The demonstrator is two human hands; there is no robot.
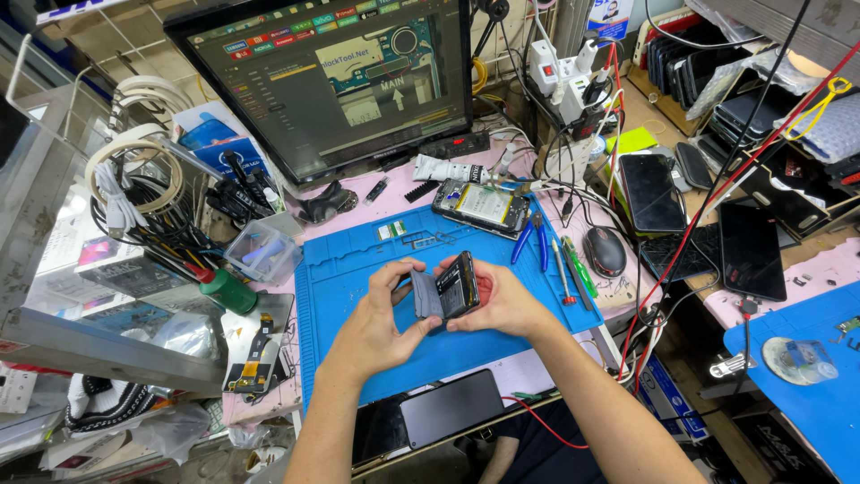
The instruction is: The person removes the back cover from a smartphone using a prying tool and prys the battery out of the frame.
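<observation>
Holding an opened phone (457, 287) above the blue mat (358, 269), both hands meet at the middle of the desk (618, 300). The left hand (385, 318) has its fingers (403, 269) closed on the phone's grey back cover (426, 296), thumb pressed to its lower edge. The right hand (497, 300) grips the phone body from the other side, fingers curled behind it. Beyond them on the mat lie a 2nd opened phone (481, 206), blue pliers (533, 235) and a screwdriver (563, 273). A mouse (606, 251) sits just off the mat's right edge, and a monitor (336, 81) stands behind.
</observation>
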